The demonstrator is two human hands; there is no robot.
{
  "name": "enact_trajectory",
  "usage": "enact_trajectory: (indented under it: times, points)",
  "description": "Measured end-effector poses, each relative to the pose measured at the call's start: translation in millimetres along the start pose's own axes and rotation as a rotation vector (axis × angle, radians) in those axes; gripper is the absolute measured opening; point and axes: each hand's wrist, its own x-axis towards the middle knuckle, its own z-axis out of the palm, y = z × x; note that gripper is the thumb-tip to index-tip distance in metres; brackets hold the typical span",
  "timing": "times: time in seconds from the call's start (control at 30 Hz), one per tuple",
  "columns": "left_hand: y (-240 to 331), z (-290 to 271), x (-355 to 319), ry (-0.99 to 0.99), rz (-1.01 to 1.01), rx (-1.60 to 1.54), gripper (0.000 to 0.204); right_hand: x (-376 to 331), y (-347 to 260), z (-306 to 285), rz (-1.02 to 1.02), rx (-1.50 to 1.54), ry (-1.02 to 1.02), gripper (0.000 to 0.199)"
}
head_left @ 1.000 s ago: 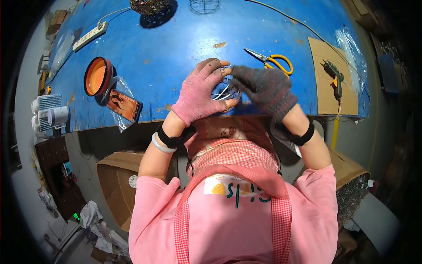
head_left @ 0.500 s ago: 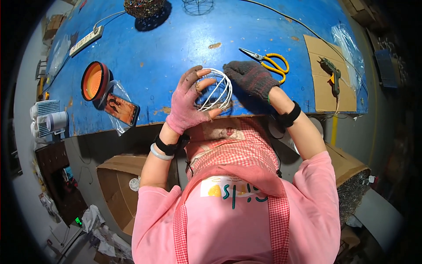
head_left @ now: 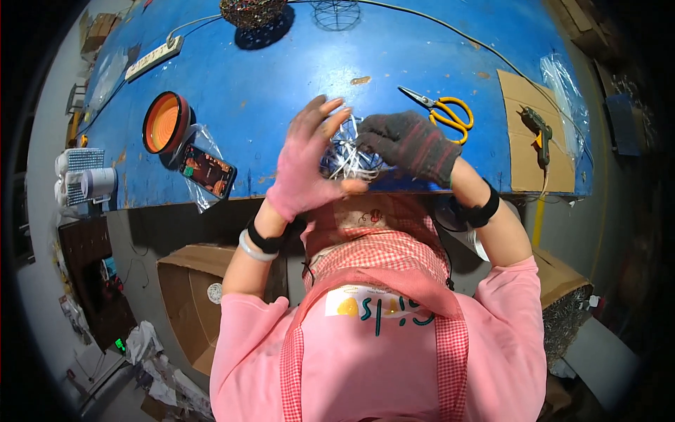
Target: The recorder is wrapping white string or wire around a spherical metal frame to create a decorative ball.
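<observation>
A small ball of white wire or strips, blurred in part, sits at the table's near edge between my hands. My left hand, in a pink glove with bare fingertips, curves round its left side, fingers at the far side and thumb at the near side. In a dark grey knitted glove, my right hand has its fingers bent together at the ball's upper right. Its fingertips are partly hidden, so what exactly they pinch is unclear. Scissors with yellow handles lie just beyond my right hand.
On the blue table, an orange-and-black bowl and a phone are at left. A hot glue gun rests on cardboard at right. A dark beaded ball, wire frame and power strip stand farther back.
My right hand has moved nearer, its fingers now over the ball's upper right. The ball has turned between my hands and looks blurred. The whole view has shifted slightly.
</observation>
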Motion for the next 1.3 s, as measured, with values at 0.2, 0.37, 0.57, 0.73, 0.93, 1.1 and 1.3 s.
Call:
enact_trajectory:
  times: [0.2,0.37,0.57,0.73,0.93,1.1,1.3]
  points:
    - [-3.2,14.0,5.6,-0.081,-0.042,-0.055,0.062,-2.3,-25.3,-19.5,0.039,-0.295,0.124,0.032]
    - [-5.0,12.4,1.2,-0.056,-0.035,-0.071,0.058,-3.1,15.2,-31.5,0.169,-0.331,0.167,0.029]
    - [-11.1,9.1,-7.3,-0.035,0.009,-0.125,0.057,6.5,38.5,1.0,0.183,-0.108,0.103,0.031]
    - [-16.5,9.6,-15.9,0.019,0.026,-0.16,0.059,17.6,55.0,26.8,0.094,-0.011,-0.09,0.027]
    - [-29.6,5.5,-29.4,0.019,0.126,-0.193,0.072,18.4,74.5,53.3,-0.26,-0.059,0.043,0.026]
    - [-1.8,-14.7,-22.2,0.053,-0.134,-0.168,0.09,14.4,7.0,8.7,-0.117,-0.211,-0.054,0.032]
    - [-5.7,6.5,-9.3,-0.012,-0.086,0.06,0.058,14.0,-32.8,-2.1,0.149,-0.277,-0.016,0.035]
